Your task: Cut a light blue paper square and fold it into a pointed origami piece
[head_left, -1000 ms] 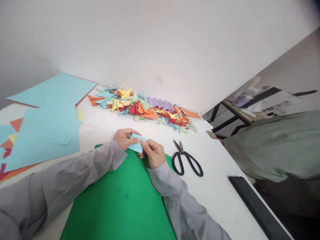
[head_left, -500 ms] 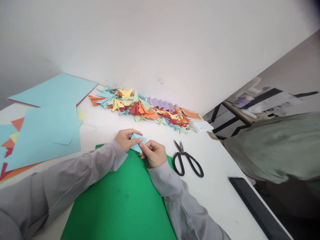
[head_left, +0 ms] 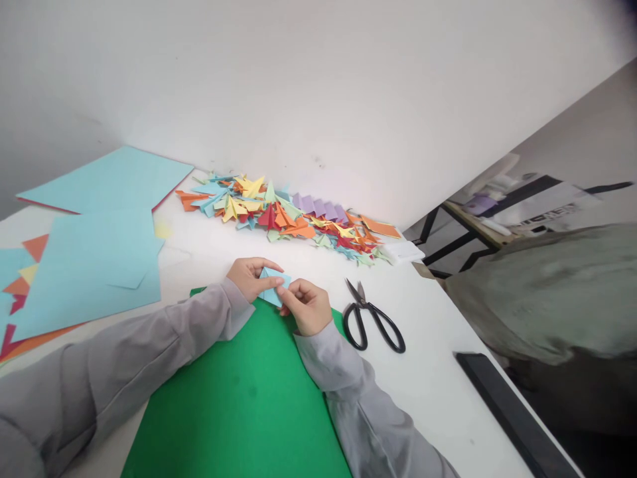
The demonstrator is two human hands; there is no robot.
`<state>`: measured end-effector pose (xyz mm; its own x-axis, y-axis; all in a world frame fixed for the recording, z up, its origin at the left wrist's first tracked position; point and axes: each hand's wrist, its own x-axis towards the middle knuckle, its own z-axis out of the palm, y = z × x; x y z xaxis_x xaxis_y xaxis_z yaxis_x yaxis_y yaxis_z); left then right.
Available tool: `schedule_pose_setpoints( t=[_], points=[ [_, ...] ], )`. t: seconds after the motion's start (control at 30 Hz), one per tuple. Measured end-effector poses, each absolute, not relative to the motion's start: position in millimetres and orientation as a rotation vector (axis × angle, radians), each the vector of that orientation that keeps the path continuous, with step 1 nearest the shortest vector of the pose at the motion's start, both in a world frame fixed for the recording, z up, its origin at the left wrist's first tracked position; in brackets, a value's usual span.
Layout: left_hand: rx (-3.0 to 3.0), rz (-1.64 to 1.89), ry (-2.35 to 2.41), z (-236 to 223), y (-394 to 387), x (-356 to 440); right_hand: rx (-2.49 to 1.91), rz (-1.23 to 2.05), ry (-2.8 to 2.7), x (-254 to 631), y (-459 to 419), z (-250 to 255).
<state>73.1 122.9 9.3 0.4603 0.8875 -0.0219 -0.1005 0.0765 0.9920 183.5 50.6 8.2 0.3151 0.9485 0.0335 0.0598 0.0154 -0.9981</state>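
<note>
A small piece of light blue paper [head_left: 271, 296] with fold lines is held between my two hands, over the far edge of a green sheet [head_left: 243, 392]. My left hand [head_left: 247, 277] is closed on its left side, thumb across the front and fingers along the top edge. On its right side, my right hand [head_left: 309, 305] pinches the paper between thumb and fingers. Both thumbs come close together on it. The back of the paper is hidden. Black-handled scissors [head_left: 365, 307] lie to the right of my right hand, blades slightly apart.
Many small folded paper planes [head_left: 279, 216] are heaped along the wall. Light blue sheets [head_left: 99, 265] lie at left, with coloured scraps [head_left: 36, 247] beside them. At right are a dark flat bar [head_left: 512, 411] on the table and a person's grey-green clothing [head_left: 547, 292].
Almost nothing differs. My right hand and the blue paper have shifted very slightly; both hands keep their hold.
</note>
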Motion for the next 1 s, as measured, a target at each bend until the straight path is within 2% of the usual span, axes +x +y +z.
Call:
schedule_pose_setpoints(
  t=[0.37, 1.0],
  points=[
    [1.199, 0.766, 0.803, 16, 120, 72, -1.31, 0.997, -1.062, 186, 49, 9],
    [1.21, 0.782, 0.857, 21, 122, 71, -1.297, 1.035, -1.024, 185, 51, 10]
  ],
)
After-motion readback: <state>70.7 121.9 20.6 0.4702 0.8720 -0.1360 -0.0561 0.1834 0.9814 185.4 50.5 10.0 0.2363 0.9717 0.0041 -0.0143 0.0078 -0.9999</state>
